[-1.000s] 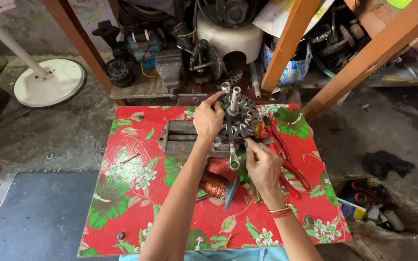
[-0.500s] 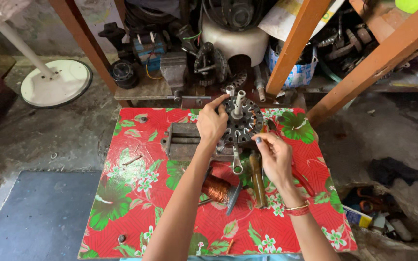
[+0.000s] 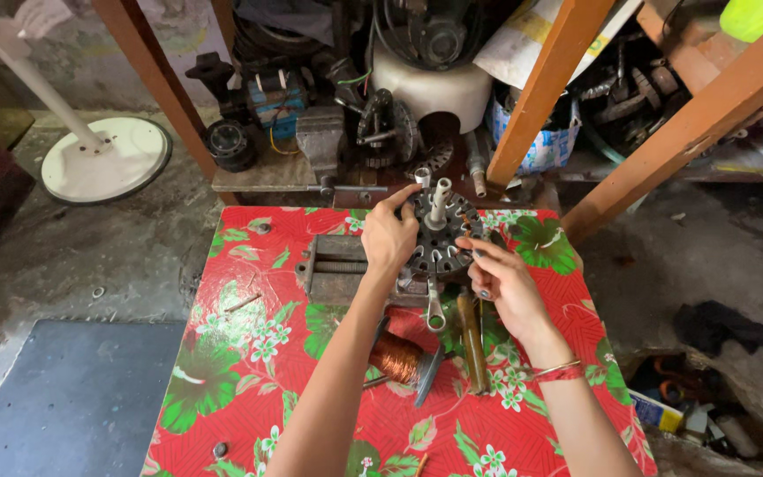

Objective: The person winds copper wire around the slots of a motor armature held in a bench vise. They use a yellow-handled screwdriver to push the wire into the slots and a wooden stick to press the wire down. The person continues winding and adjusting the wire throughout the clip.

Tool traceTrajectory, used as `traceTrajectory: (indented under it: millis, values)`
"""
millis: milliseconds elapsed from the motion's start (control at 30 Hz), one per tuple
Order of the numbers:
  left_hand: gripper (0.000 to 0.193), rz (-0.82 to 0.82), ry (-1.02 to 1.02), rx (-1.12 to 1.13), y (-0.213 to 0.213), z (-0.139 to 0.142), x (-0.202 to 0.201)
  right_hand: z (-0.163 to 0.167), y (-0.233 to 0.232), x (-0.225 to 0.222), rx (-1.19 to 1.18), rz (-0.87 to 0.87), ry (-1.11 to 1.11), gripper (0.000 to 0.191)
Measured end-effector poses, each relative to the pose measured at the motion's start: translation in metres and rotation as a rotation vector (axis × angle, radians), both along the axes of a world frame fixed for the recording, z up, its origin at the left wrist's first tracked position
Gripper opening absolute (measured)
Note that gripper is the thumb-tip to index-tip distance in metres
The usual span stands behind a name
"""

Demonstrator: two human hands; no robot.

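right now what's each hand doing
left hand: fingers closed on the rim of the dark round slotted metal motor core.
right hand: fingertips pinched at the core's near edge.
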State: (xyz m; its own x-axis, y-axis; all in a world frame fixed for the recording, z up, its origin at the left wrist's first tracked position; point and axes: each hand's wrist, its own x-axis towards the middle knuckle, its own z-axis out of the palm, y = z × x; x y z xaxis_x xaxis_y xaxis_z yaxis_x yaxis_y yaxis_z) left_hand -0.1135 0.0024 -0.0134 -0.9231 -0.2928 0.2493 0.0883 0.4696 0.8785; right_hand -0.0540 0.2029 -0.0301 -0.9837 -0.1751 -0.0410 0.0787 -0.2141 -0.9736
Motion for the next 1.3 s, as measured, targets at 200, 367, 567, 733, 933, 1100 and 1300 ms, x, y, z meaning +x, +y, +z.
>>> traceTrajectory:
  millis: [200,367,567,733,933,1100,1300]
  values:
    - [0.035,-0.015,0.019,0.017,0.0,0.001,0.003,-0.009,0.003,-0.008,-0.231,-0.066,-0.133,0.032]
    - [0.036,-0.008,-0.015,0.026,0.0,0.004,0.004,-0.022,0.004,-0.014,-0.252,-0.168,-0.148,0.028]
    - [0.033,-0.027,0.173,-0.059,-0.001,0.003,0.005,-0.015,0.007,-0.016,-0.171,-0.19,-0.114,0.032]
    - [0.033,-0.156,0.407,-0.22,-0.006,0.006,0.008,0.001,0.014,-0.015,-0.193,-0.027,-0.138,0.033]
    - [0.046,-0.446,0.495,-0.174,-0.02,0.013,0.015,0.004,0.02,-0.01,-0.291,0.085,-0.126,0.033]
    - [0.078,-0.405,0.475,-0.405,-0.018,0.017,0.014,0.003,0.009,-0.011,-0.172,-0.032,-0.017,0.028]
    - [0.092,-0.403,0.3,-0.514,-0.014,0.022,0.009,-0.003,0.004,0.0,0.034,-0.18,0.116,0.024]
